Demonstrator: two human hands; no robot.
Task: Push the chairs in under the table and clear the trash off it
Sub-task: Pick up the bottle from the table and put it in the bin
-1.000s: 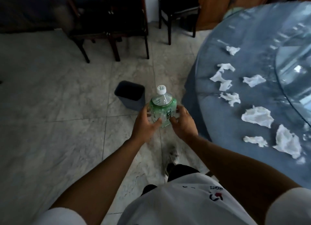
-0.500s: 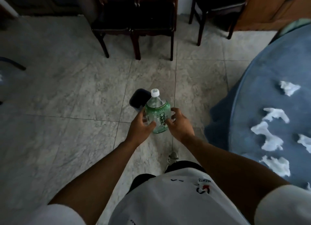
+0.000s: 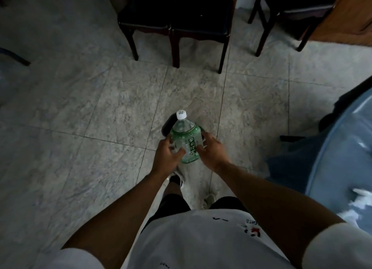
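A clear plastic bottle [image 3: 186, 136] with a green label and white cap is held upright in front of me. My left hand [image 3: 168, 158] grips its left side and my right hand [image 3: 211, 151] grips its right side. Directly behind and below the bottle sits a dark trash bin [image 3: 168, 125] on the floor, mostly hidden by the bottle. The round table with its blue cloth [image 3: 342, 158] curves in at the right edge. White crumpled tissues [image 3: 360, 203] lie on it, blurred.
Two dark wooden chairs [image 3: 177, 19] stand side by side at the far middle, and a third chair [image 3: 289, 13] stands to their right beside a wooden panel [image 3: 354, 13]. Grey marble floor tiles [image 3: 80, 117] spread across the left. My feet [image 3: 179, 178] are below the bottle.
The view has swung left, so most of the table and its tissues have slid out at the right. The bottle, still held in both hands, now covers most of the bin.
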